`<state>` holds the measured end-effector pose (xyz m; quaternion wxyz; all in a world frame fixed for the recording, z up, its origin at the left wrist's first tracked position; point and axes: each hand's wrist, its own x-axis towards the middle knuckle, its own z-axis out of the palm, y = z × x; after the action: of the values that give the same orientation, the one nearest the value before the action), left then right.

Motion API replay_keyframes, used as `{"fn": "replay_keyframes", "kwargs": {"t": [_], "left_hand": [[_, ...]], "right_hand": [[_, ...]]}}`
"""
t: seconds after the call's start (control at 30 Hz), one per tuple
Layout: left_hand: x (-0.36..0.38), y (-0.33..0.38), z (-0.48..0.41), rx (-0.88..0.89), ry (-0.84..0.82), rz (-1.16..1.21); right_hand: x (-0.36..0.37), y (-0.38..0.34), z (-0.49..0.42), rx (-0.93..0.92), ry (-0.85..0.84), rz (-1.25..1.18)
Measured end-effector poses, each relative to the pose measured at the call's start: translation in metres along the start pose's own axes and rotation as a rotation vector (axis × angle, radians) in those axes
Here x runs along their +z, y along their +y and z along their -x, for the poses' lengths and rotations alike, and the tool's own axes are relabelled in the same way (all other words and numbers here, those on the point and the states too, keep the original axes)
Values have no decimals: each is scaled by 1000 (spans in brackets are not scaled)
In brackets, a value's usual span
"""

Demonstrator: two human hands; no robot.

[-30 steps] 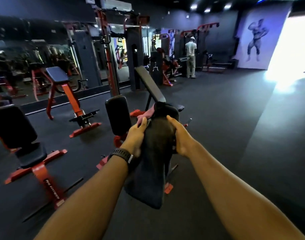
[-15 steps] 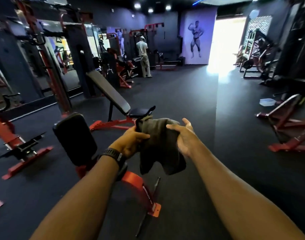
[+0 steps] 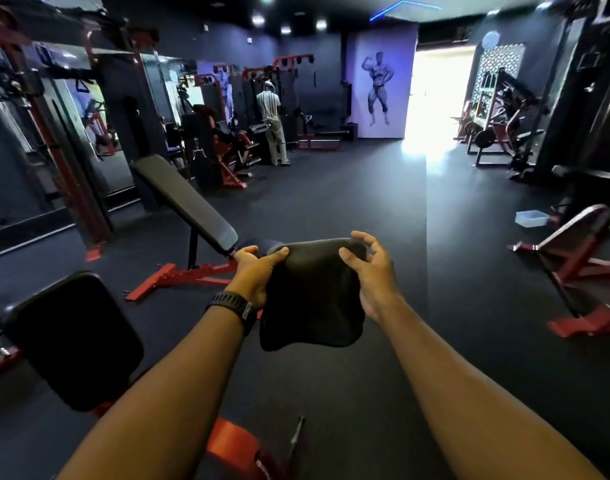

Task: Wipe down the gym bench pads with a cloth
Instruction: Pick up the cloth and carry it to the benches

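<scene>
A dark grey cloth (image 3: 310, 296) hangs folded in front of me at chest height. My left hand (image 3: 257, 275), with a black watch on its wrist, pinches the cloth's upper left corner. My right hand (image 3: 373, 271) grips the upper right edge with thumb and fingers, the other fingers spread. An incline bench with a long black back pad (image 3: 186, 199) on a red frame stands just beyond my hands. A second black pad (image 3: 71, 337) on a red base sits at lower left, close to my left forearm.
Red-framed machines and a mirror wall line the left side. A person (image 3: 270, 123) stands at the far rack. A red bench frame (image 3: 580, 258) and a pale plastic tub (image 3: 530, 218) lie at right. Dark rubber floor (image 3: 348, 188) stretches toward the bright doorway.
My view has swung to the right, so the benches shifted left in the frame. The hanging cloth has been gathered up into a shorter folded shape between both hands.
</scene>
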<state>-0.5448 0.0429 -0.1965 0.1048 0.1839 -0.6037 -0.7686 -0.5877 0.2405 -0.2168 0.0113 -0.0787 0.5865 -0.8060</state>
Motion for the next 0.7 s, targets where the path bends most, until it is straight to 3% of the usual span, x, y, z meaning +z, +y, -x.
{"fn": "replay_keyframes", "kwargs": {"t": [0.2,0.3,0.43,0.57,0.7], "left_hand": [[28,21,-114,51,-264,-117],[43,22,-154,206,-124,-395],[63,23,-225,320,-9,-419],[74,28,-319,428,158,-604],[91,44,-407,465,88,-530]], "right_hand": [[-18,5,-142,39,-120,14],[-17,10,-190,-32,-73,126],[-7,33,-269,-103,32,265],[3,53,-355,-120,-44,312],[24,59,-441,-142,-68,283]]}}
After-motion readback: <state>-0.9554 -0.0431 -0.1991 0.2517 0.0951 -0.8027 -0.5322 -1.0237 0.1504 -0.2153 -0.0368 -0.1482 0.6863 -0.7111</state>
